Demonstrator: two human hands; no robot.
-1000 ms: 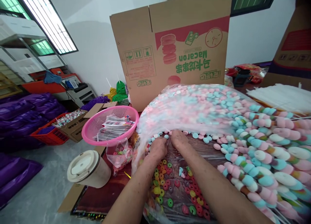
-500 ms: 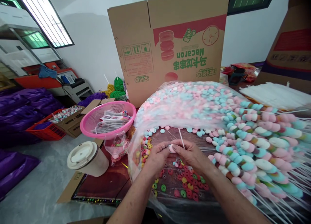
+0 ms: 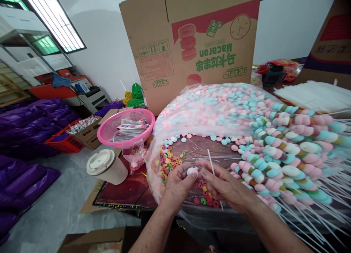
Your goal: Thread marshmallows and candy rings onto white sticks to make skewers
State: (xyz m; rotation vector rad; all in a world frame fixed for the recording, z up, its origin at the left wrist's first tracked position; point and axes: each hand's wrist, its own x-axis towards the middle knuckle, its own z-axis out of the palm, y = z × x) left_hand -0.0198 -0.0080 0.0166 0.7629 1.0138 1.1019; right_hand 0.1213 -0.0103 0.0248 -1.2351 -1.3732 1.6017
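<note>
In front of me, my left hand [image 3: 177, 180] is closed around a few small pink and blue marshmallow discs [image 3: 192, 171] between thumb and fingers. Close beside it, my right hand [image 3: 226, 183] pinches a thin white stick [image 3: 210, 161] that leans upright, its lower end showing below the fingers. Whether the stick touches the marshmallows is hidden by the fingertips. Below the hands lie red and yellow ring candies [image 3: 209, 201], and more ring candies [image 3: 171, 161] lie left of them. To the right is a heap of filled marshmallow skewers [image 3: 298, 154].
A plastic bag of loose marshmallows [image 3: 211, 110] spreads behind the hands, before a cardboard box [image 3: 214, 59]. At left are a pink basket [image 3: 102, 133] with packets and a lidded cup [image 3: 115, 169]. White sticks [image 3: 312, 94] are piled at back right.
My hands have shifted slightly lower and apart. More marshmallow shows in my left fingers, blue with pink. The stick now sits farther right and extends below my right hand. The view has tilted.
</note>
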